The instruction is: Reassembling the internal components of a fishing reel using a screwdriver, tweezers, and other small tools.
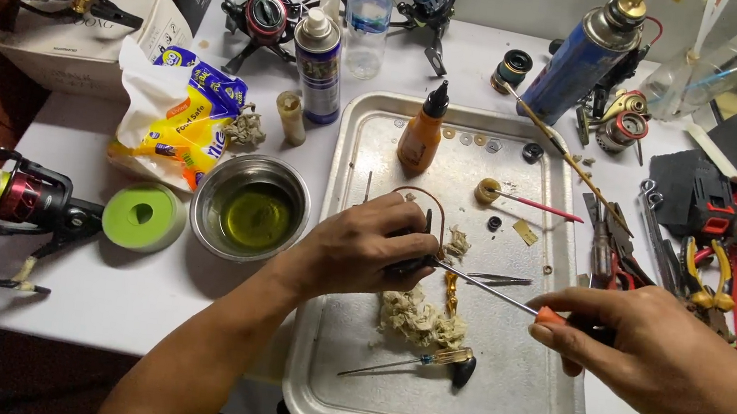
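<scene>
My left hand [362,251] holds a small dark reel part [417,231] with a thin curved wire bail over the metal tray [512,408]. My right hand [648,350] grips a screwdriver with an orange and black handle [559,319]; its long shaft [489,288] runs left, with the tip at the part in my left hand. Below my hands lie a wad of dirty tissue [416,319], a small gold part [450,290] and a second small screwdriver [425,361] with a black handle.
An orange squeeze bottle [422,130], washers and tweezers [499,280] sit on the tray. A steel bowl of yellow liquid [250,207], a green tape roll [143,217], a red and black fishing reel [22,200], spray cans, a water bottle, pliers [712,274] and more reels surround it.
</scene>
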